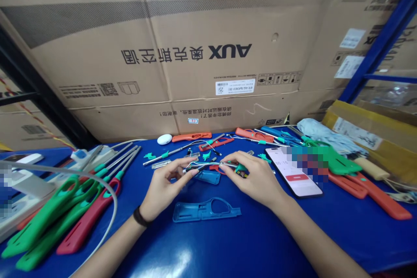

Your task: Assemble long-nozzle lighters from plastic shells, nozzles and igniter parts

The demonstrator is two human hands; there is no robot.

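The left hand [166,189] and the right hand [250,178] are both curling nearly closed, their fingertips pinching opposite ends of a slim metal shaft [205,165] that is carrying thin white and blue wires, and the shaft is lying crosswise between the hands, above the blue counter [208,247]. A small green plastic clip [241,167] is sitting at the right hand's fingertips, though I can't tell whether it is gripped. A small blue plastic piece [206,177] is lying just below the gap between the hands, and a larger blue plastic handle half [206,210] is resting nearer the person, below both hands. A smartphone [293,172] is lying just right of the right hand, a black wristband [140,216] is circling the left wrist, and green and red handled tools [55,213] are lying well left of the left hand.
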